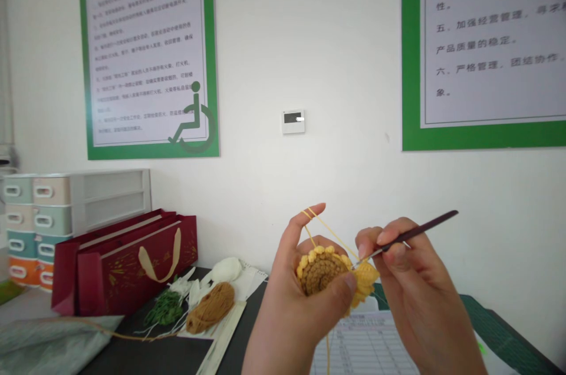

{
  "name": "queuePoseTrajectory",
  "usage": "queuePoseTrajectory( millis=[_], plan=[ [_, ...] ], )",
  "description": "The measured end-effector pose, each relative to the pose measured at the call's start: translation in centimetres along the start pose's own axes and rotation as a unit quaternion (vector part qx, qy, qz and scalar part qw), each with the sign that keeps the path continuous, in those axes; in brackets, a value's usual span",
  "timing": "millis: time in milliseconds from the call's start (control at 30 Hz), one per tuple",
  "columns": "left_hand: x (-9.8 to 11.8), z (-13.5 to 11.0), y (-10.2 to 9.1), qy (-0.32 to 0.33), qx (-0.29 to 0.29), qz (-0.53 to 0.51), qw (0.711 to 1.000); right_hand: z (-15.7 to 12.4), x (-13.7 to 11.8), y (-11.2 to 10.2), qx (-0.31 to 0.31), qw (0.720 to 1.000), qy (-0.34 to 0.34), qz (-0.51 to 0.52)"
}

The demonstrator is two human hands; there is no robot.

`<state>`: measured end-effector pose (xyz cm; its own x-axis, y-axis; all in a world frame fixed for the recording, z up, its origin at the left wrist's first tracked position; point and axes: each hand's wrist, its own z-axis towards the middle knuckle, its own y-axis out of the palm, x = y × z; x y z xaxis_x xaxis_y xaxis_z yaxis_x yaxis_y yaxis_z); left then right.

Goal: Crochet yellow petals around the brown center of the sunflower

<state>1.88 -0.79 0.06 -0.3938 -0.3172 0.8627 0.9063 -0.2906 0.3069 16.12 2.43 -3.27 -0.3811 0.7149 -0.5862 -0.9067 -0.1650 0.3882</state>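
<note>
A round crochet piece (321,272), with a brown spiral centre ringed by yellow bobbles and a yellow crocheted flap at its right edge, sits low and right of centre in the frame, pinched in the left hand (305,286) between thumb and curled fingers. Yellow yarn (329,233) runs up over the raised left index finger. The right hand (411,280) is just to the piece's right, its narrow grip on a dark-handled crochet hook (418,232), shaft slanting up to the right, tip at the piece's edge. At lower left, a dark surface (145,357) carries a ball of brown yarn (211,307) and a red gift bag (128,263)
</note>
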Motion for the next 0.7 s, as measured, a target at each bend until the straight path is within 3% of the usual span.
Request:
queuePoseTrajectory(
  millis=[233, 467, 700],
  plan=[
    [-0.3, 0.2, -0.5, -0.01, -0.019, 0.004, 1.0, 0.5, -0.4, -1.7, -0.096, 0.99, -0.081, -0.061],
    [-0.1, 0.2, -0.3, -0.032, -0.014, 0.0, 0.999, 0.4, -1.0, -2.0, -0.129, 0.976, -0.134, -0.112],
    [-0.3, 0.3, -0.4, -0.035, -0.027, -0.001, 0.999, 0.4, -1.8, -2.1, -0.166, 0.94, -0.213, -0.211]
  ],
)
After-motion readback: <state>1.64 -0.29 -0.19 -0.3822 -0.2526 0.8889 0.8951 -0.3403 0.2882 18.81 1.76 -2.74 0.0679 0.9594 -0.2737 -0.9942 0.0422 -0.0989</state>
